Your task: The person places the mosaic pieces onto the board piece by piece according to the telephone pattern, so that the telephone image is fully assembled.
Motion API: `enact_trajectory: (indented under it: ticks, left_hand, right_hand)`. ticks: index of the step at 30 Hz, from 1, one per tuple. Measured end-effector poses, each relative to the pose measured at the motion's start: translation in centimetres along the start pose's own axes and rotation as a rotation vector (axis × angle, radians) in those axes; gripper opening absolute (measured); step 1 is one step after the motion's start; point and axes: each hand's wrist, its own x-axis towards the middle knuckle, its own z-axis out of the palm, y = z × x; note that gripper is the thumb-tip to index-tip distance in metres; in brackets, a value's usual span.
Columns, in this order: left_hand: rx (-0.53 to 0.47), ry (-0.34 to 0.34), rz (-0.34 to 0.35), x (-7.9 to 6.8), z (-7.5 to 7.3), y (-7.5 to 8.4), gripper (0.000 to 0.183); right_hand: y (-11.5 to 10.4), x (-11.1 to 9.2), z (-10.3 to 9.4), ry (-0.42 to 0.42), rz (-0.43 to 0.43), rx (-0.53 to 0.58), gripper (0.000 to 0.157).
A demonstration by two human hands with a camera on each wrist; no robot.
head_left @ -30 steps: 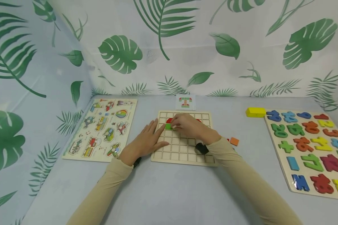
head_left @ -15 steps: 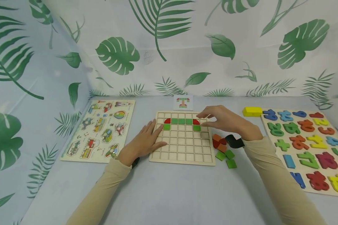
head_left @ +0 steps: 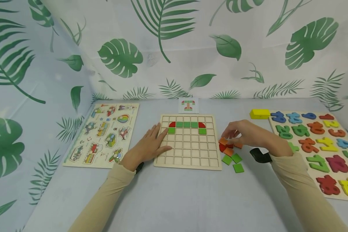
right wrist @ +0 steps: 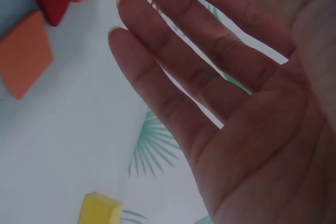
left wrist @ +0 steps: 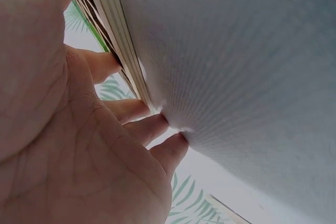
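My left hand (head_left: 152, 145) lies spread on the left edge of a wooden grid board (head_left: 188, 162), its fingertips along the rim in the left wrist view. On the board, several green square tiles (head_left: 187, 124) and two red quarter-round tiles (head_left: 201, 125) form a row with a green square below each end. To the right of the board, my right hand (head_left: 246, 133) reaches down over a small heap of tiles, thumb and index fingertips at an orange square tile (head_left: 223, 141). In the right wrist view its other fingers (right wrist: 142, 61) are extended, with orange and red tiles beyond them.
Loose green tiles (head_left: 238, 168) lie nearer than the heap. A pattern card (head_left: 188, 105) lies behind the board. A picture puzzle (head_left: 102, 135) is at left; a number puzzle (head_left: 304, 154) and a yellow block (head_left: 259, 114) are at right.
My right hand has left the board, where a green tile now lies under the right red piece, and moved right and down to the loose tiles. My left hand stays on the board's edge.
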Motion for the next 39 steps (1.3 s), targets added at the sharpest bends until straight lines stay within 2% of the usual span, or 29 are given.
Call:
enact_trajectory:
  ticks: [6,14,24,31,39]
  left_hand:
    - [0.000,0.014,0.011,0.1,0.1,-0.2,0.079]
    - [0.007,0.006,0.002,0.1,0.1,-0.3,0.080]
    - [-0.001,0.008,0.003,-0.1,0.0,0.0,0.079]
    - [-0.002,0.007,-0.004,-0.1,0.0,0.0,0.079]
    - [0.002,0.005,0.001,0.0,0.1,0.0,0.080]
  right_hand:
    - [0.8,-1.3,0.7,-0.037,-0.049,0.022,0.016]
    - [1.6,-2.0,1.5,-0.069,0.003,0.039,0.020]
    - [2.0,-2.1,1.2,-0.009,-0.011,0.000,0.024]
    - [2.6,-2.2,0.7,0.045,0.033,-0.075,0.024]
    - [3.4,-2.0,0.7,0.049,0.079,-0.132,0.022]
